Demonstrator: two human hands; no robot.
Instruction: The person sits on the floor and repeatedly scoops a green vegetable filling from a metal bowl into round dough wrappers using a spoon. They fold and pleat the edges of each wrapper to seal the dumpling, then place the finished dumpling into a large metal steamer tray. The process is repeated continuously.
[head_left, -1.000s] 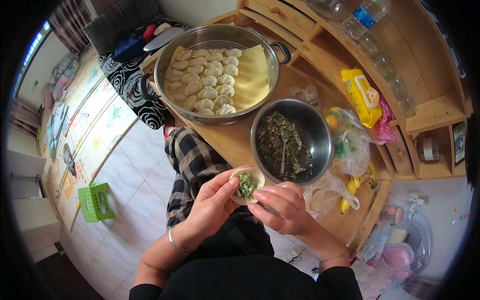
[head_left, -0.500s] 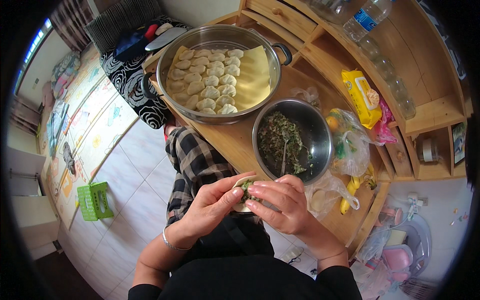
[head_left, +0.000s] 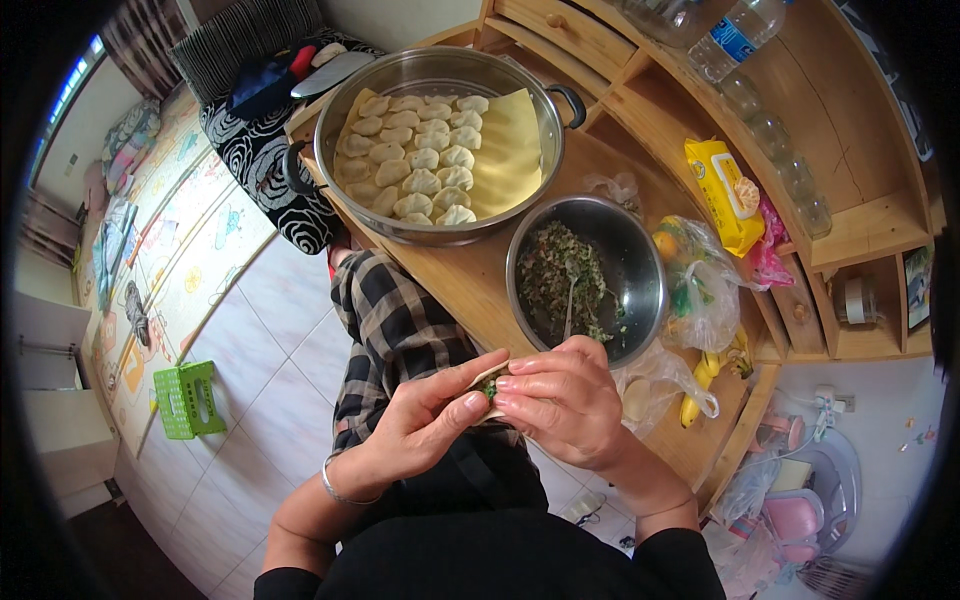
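Observation:
Between my two hands, over my lap, is a half-folded dumpling (head_left: 490,385) with green filling showing in its gap. My left hand (head_left: 432,410) pinches one side of the wrapper, thumb toward me. The fingers of my right hand (head_left: 565,400) press together on the other side. Just beyond my right hand stands a steel bowl (head_left: 640,290) of chopped green filling (head_left: 560,275) with a spoon (head_left: 571,305) in it. Farther off, a wide steel steamer pot (head_left: 440,235) holds rows of folded dumplings (head_left: 422,160) on a yellowish liner sheet (head_left: 510,165).
Right of the bowl lie plastic bags (head_left: 705,290), bananas (head_left: 700,385) and a yellow wipes pack (head_left: 725,195). Wooden shelving (head_left: 650,120) with bottles rises at the back right. A green stool (head_left: 190,400) stands on the tiled floor at left.
The wrapper has been folded further closed, so less filling shows. My right fingers have drawn closer together around its edge.

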